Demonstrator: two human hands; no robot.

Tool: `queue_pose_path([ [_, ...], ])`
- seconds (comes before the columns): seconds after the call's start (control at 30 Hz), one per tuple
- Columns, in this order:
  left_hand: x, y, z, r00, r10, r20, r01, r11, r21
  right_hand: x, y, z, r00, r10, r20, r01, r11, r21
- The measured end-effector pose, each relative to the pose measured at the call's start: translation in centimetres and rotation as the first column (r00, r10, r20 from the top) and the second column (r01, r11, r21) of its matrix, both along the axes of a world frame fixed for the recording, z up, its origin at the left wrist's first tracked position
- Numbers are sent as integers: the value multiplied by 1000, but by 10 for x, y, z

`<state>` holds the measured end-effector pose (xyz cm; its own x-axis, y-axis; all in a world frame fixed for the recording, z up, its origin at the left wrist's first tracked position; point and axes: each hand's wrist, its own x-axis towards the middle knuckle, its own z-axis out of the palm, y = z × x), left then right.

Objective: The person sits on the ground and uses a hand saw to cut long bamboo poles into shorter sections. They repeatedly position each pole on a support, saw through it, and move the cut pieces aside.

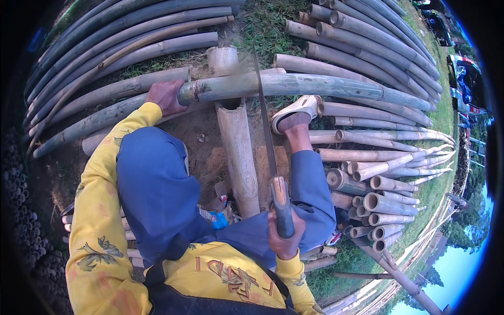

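My right hand [286, 233] is closed round the dark handle of a handsaw [269, 136]. The saw's long narrow blade points away from me and crosses a greenish bamboo pole [315, 85], which lies from left to right. At the pole's left end my left hand [167, 97] is closed, its fingers partly hidden. Beneath the pole runs a thick, pale bamboo support [239, 152] with an open hollow at its upper part. A pale blur hangs over the pole just left of the blade. My foot in a light clog [294, 110] stands just right of the blade.
Long bamboo poles [121, 44] lie in rows at the upper left, and more poles [367, 37] fill the upper right. Cut bamboo pieces [388, 202] are stacked at the right. Litter [215, 215] lies between my legs; cut tube ends [21, 210] are piled far left.
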<state>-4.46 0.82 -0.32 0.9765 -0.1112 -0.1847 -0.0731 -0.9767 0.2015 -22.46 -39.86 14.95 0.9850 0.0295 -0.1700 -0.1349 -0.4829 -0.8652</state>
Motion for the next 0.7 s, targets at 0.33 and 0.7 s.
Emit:
queue_pose_path([
  [0.33,8,6,-1,999,15,-44,-14,1000,28,-15,-1,11,999,13,-50,-16,998,-62],
  [0.7,16,2,3,998,2,-63,0,999,41,104,46,-62,990,30,138,-42,996,83],
])
